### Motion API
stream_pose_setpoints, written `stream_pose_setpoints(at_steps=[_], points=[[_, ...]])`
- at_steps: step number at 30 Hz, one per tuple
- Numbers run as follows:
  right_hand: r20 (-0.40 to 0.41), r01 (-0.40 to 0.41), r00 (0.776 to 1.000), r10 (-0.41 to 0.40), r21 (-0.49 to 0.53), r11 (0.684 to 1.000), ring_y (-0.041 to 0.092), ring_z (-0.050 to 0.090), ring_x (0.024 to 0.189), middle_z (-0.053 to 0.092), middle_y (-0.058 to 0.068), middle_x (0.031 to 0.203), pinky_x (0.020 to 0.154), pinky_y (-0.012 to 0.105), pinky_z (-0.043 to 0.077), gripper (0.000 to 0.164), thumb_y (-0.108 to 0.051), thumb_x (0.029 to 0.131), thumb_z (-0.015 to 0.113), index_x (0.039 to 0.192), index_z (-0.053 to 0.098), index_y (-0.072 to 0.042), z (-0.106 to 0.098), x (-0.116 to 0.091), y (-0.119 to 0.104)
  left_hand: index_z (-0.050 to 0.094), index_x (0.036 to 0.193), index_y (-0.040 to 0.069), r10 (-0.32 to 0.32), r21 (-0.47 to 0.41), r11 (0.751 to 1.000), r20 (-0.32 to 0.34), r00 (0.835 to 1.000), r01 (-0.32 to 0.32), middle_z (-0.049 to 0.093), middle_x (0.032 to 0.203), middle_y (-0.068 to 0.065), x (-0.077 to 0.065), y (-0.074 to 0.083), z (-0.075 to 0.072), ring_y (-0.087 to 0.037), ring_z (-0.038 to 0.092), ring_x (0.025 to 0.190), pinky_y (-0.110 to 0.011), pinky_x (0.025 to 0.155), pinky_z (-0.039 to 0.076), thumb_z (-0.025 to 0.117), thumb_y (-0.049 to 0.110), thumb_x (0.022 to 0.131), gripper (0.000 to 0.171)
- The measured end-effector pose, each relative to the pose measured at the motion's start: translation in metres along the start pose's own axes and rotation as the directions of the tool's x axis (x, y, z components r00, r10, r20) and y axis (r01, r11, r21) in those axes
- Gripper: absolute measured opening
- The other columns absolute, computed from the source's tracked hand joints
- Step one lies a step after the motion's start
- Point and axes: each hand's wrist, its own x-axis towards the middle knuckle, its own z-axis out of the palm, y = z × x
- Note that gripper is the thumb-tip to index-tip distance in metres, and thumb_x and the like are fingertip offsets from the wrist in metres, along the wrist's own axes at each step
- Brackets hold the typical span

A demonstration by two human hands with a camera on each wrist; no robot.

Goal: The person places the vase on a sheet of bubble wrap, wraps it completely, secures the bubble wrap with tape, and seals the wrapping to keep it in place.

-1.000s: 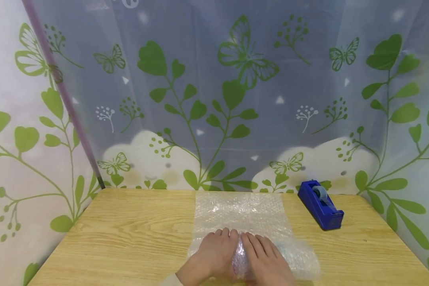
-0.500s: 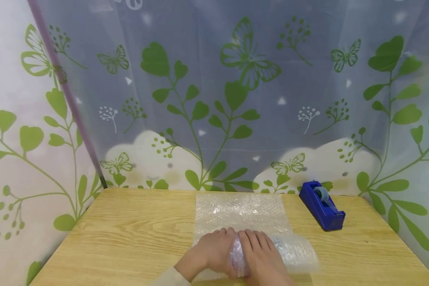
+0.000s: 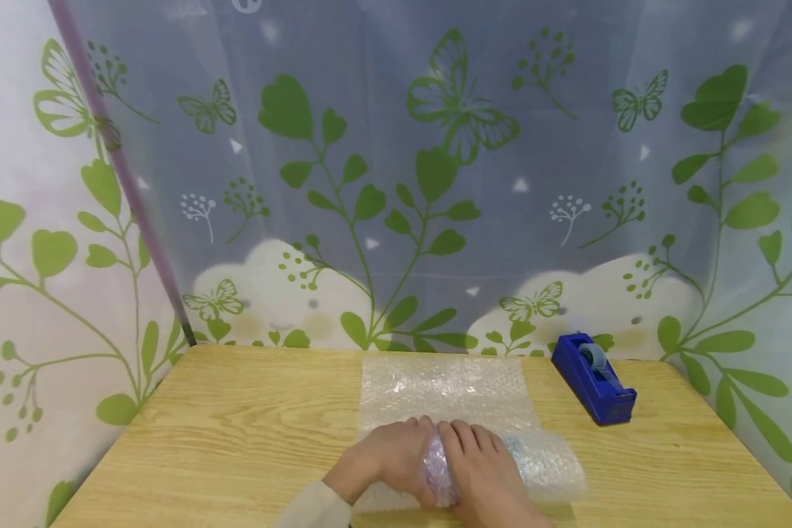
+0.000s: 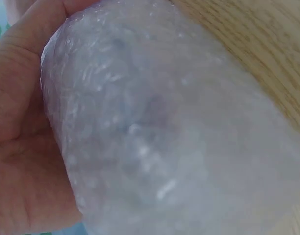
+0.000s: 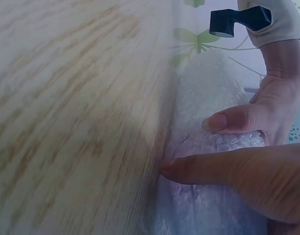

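Observation:
A sheet of clear bubble wrap [image 3: 445,389] lies flat across the table, its near part rolled up around something purple-tinted. Both hands grip this bubble wrap roll [image 3: 438,469] from above, side by side. My left hand [image 3: 396,458] holds its left part, and the left wrist view has the palm [image 4: 17,98] against the plastic. My right hand [image 3: 485,469] is just right of the middle, fingers over the top. In the right wrist view both thumbs, the right thumb [image 5: 199,169] and the left thumb [image 5: 228,121], press the near side. Bubble layers blur the wrapped item.
A blue tape dispenser [image 3: 594,381] with a roll of clear tape stands at the back right of the wooden table [image 3: 257,411]. Printed curtains [image 3: 383,176] with leaves and butterflies enclose the back and sides. A dark wrist camera [image 5: 243,20] sits at the left sleeve.
The roll has moved slightly away from the person, taking up a little of the flat sheet. Both hands moved forward with it, their fingers bending more over the top.

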Motion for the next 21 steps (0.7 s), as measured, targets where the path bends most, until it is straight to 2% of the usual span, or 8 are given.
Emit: stream_pose_setpoints(at_steps=[6, 12, 18, 21], points=[[-0.054, -0.007, 0.999, 0.008, 0.007, 1.000, 0.033, 0.052, 0.100, 0.051, 0.015, 0.114, 0.084, 0.046, 0.046, 0.094, -0.045, 0.055, 0.087, 0.126, 0.046, 0.000, 0.001, 0.001, 0.000, 0.049, 0.108, 0.009, 0.018, -0.020, 1.000, 0.036, 0.999, -0.018, 0.052, 0.087, 0.002, 0.002, 0.000, -0.005, -0.009, 0.054, 0.077, -0.024, 0.069, 0.047, 0.088, 0.038, 0.055, 0.072], [-0.004, -0.010, 1.000, 0.010, 0.010, 1.000, 0.033, 0.053, 0.098, 0.052, 0.015, 0.112, 0.080, 0.047, 0.047, 0.089, -0.046, 0.060, 0.084, 0.125, 0.046, 0.001, -0.002, 0.002, 0.001, 0.050, 0.105, 0.010, 0.044, -0.061, 0.997, 0.059, 0.997, -0.040, 0.052, 0.084, 0.004, 0.004, -0.001, -0.006, -0.007, 0.052, 0.072, -0.022, 0.064, 0.046, 0.088, 0.035, 0.055, 0.068], [0.044, 0.006, 0.999, -0.008, 0.037, 0.999, 0.032, 0.053, 0.096, 0.053, 0.014, 0.110, 0.079, 0.047, 0.047, 0.086, -0.041, 0.059, 0.084, 0.125, 0.046, -0.001, -0.007, 0.003, 0.003, 0.050, 0.103, 0.013, 0.128, -0.169, 0.979, 0.072, 0.989, -0.115, 0.048, 0.085, 0.007, 0.004, -0.005, -0.005, -0.004, 0.050, 0.071, -0.019, 0.063, 0.045, 0.088, 0.029, 0.057, 0.061], [0.087, 0.006, 0.996, -0.011, 0.050, 0.999, 0.031, 0.053, 0.097, 0.052, 0.013, 0.112, 0.081, 0.048, 0.047, 0.087, -0.042, 0.060, 0.084, 0.126, 0.045, -0.002, -0.010, 0.004, 0.005, 0.050, 0.102, 0.014, 0.148, -0.193, 0.972, 0.073, 0.986, -0.131, 0.048, 0.084, 0.008, 0.005, -0.005, -0.004, -0.004, 0.049, 0.071, -0.018, 0.062, 0.044, 0.087, 0.028, 0.057, 0.060]])
